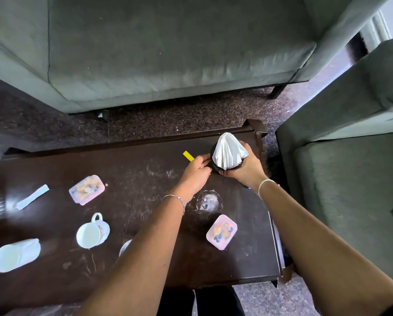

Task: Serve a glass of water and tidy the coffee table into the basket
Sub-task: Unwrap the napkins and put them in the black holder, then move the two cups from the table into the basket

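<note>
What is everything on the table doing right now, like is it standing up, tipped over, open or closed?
Napkin holder: upright, gripped by both hands.
Napkins: fanned out in the holder.
Left hand: on the holder's side.
Right hand: wrapped around the holder.
Teacup: tipped on its side, empty.
White tumbler: lying on its side.
Left pink box: lid closed.
Right pink box: lid closed.
Paper strip: lying flat.

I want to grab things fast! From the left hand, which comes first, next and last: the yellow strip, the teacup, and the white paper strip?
From the left hand:
1. Yellow strip, touching its fingertips, at the far side of the table.
2. Teacup, nearer the person, left of that arm.
3. White paper strip, far out by the table's left edge.
</note>
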The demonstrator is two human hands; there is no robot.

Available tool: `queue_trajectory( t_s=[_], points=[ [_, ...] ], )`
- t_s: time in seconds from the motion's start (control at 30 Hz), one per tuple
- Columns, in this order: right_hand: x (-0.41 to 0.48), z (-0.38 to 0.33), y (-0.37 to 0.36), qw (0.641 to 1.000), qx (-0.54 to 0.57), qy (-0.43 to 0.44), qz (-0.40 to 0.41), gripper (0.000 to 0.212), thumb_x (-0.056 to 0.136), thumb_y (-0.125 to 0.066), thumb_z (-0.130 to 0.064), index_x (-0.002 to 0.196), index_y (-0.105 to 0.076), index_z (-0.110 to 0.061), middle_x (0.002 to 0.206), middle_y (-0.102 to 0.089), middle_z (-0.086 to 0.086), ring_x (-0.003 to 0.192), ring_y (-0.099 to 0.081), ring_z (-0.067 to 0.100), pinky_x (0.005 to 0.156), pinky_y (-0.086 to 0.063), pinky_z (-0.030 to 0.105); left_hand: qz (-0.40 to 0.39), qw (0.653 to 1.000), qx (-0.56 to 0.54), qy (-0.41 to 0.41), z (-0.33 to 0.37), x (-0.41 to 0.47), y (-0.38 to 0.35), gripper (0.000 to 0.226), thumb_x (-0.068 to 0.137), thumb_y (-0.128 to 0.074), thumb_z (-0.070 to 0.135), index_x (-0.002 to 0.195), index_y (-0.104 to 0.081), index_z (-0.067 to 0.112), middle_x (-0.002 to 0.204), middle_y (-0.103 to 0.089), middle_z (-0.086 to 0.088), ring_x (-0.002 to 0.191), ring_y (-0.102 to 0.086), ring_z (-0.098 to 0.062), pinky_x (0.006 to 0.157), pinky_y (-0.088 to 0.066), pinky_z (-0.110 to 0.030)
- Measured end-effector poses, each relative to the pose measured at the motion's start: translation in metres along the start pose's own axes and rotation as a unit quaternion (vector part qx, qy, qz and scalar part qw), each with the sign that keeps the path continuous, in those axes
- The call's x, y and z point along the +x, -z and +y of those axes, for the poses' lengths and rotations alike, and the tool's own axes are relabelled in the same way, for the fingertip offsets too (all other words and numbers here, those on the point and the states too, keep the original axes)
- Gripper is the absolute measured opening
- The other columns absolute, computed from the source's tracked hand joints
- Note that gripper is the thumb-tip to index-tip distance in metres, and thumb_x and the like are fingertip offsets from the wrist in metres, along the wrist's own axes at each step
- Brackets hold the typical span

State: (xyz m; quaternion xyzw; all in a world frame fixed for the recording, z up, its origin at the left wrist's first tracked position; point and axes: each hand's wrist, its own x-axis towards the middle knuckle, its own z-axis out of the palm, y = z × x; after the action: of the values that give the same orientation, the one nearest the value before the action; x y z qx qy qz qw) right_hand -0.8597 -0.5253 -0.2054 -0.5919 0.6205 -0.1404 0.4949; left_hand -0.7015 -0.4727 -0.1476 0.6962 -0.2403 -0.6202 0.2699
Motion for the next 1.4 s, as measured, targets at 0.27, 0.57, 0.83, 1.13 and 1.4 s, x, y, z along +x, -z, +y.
queue_trajectory(
  t_s=[0.27,0.57,0.83,1.13,1.4],
  points=[
    [-0.007,0.003,0.003,1.0,0.0,0.011,0.003,0.1,0.056,-0.092,-0.021,0.141,-0.04,-0.033,0.098,-0.051,-0.039,0.096,-0.055,0.0,0.069,-0.032,-0.009,-0.004,1.0,0.003,-0.001,-0.008,-0.001,-0.004,0.059,0.086,-0.033,-0.013,0.14,-0.043,0.007,0.143,-0.05,-0.009,0.133,-0.047,-0.023,0.113,-0.032,-0.04],
    [-0.054,0.004,-0.001,0.994,0.049,-0.089,0.049,0.108,0.065,-0.088,-0.008,0.152,-0.025,-0.014,0.142,-0.049,0.004,0.123,-0.052,0.018,0.103,-0.042,0.028,0.049,0.997,-0.05,-0.013,-0.027,-0.032,0.012,0.053,0.09,-0.038,-0.003,0.14,-0.046,0.015,0.144,-0.05,-0.006,0.123,-0.054,-0.018,0.105,-0.044,-0.034],
    [-0.15,-0.019,-0.055,0.991,0.042,-0.074,0.107,0.066,0.066,-0.077,-0.004,0.123,-0.046,-0.017,0.111,-0.055,-0.003,0.101,-0.059,0.019,0.093,-0.05,0.042,0.242,0.968,0.005,-0.067,-0.084,-0.118,0.075,0.04,0.086,-0.046,0.002,0.119,-0.061,0.02,0.122,-0.066,0.002,0.115,-0.06,-0.011,0.101,-0.043,-0.025],
    [-0.207,-0.034,-0.155,0.988,-0.089,0.052,-0.113,0.081,0.067,-0.081,-0.008,0.139,-0.045,-0.018,0.13,-0.051,0.006,0.117,-0.056,0.019,0.102,-0.046,0.034,0.284,0.958,0.036,0.003,-0.185,-0.172,0.149,0.052,0.086,-0.047,-0.008,0.131,-0.052,0.017,0.137,-0.051,-0.005,0.119,-0.056,-0.021,0.095,-0.043,-0.025],
    [-0.226,-0.02,-0.22,0.98,-0.116,0.038,-0.155,0.095,0.06,-0.086,-0.012,0.142,-0.04,-0.022,0.133,-0.055,0.001,0.125,-0.05,0.018,0.101,-0.037,0.02,0.071,0.997,0.018,0.03,-0.241,-0.172,0.154,0.083,0.082,-0.045,-0.018,0.15,-0.024,0.025,0.154,-0.032,0.002,0.127,-0.053,-0.021,0.088,-0.052,-0.027]
  ],
)
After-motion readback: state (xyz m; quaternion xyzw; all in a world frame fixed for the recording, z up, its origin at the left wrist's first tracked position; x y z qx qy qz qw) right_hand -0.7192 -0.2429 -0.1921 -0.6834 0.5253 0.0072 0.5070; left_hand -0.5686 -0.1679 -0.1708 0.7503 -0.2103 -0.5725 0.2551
